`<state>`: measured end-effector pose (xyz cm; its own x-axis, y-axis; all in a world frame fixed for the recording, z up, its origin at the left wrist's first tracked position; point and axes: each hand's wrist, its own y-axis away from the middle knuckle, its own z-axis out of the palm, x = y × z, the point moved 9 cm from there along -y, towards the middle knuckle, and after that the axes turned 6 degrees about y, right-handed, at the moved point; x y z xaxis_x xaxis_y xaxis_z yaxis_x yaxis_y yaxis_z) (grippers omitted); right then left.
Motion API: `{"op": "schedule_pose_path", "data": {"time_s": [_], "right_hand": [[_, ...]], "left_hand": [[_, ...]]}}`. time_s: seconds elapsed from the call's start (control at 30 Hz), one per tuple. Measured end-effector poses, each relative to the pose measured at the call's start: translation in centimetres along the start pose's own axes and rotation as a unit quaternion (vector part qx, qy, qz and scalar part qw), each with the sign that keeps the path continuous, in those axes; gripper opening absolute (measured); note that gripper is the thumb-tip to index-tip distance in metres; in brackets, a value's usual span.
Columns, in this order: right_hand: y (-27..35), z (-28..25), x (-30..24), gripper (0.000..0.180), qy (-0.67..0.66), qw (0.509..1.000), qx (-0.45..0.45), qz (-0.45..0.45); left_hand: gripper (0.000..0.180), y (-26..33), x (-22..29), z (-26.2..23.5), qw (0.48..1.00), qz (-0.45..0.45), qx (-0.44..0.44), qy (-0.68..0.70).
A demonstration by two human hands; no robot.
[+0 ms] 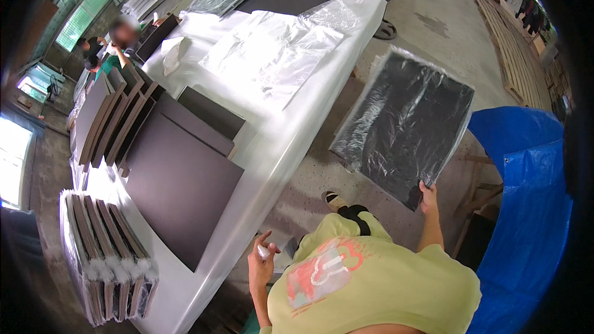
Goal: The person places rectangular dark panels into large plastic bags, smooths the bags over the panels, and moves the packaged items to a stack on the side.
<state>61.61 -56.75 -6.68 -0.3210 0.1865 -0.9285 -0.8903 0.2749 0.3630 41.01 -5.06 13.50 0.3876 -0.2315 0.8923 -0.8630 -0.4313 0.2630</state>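
My right hand (pixel 427 198) is closed on the near corner of a flat black panel (pixel 411 124) wrapped in clear plastic, to the right of the table. Wrinkles and glare run over its wrapping. What supports the panel is mostly hidden beneath it. Beside the table's near edge, my left hand (pixel 262 258) has its fingers curled round a small white object (pixel 264 252), too small to name; its index finger sticks out. Nearest that hand on the table lies a large bare dark panel (pixel 185 179).
The long table (pixel 291 142) has a white cover. On it are stacked bare boards (pixel 117 117), plastic-wrapped panels (pixel 108 260) standing on edge, and loose plastic sheeting (pixel 272 49). A blue tarp (pixel 532 192) hangs at the right. People in green (pixel 111 65) are beyond the table.
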Motion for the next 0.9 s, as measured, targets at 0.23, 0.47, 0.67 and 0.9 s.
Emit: {"op": "schedule_pose_path", "data": {"time_s": [0.23, 0.47, 0.67, 0.9], "right_hand": [[-7.9, -4.3, 2.7, 0.053, 0.273, 0.933, 0.223, 0.078], [-9.9, -3.5, -2.3, 0.047, 0.488, 0.800, 0.347, 0.034], [-1.6, 24.0, -2.8, 0.035, 0.297, 0.917, -0.188, -0.188], [31.4, 45.9, -12.1, 0.040, 0.161, 0.658, -0.679, -0.281]], "left_hand": [[0.045, -2.2, 0.0, 2.1, 0.998, -0.002, -0.006, -0.061], [0.071, -3.6, 1.1, 0.3, 0.990, -0.003, 0.015, 0.138], [0.073, -4.9, 2.5, -0.6, 0.907, 0.019, 0.082, 0.412], [0.076, -3.6, 3.6, -3.6, 0.861, 0.048, 0.123, 0.492]]}}
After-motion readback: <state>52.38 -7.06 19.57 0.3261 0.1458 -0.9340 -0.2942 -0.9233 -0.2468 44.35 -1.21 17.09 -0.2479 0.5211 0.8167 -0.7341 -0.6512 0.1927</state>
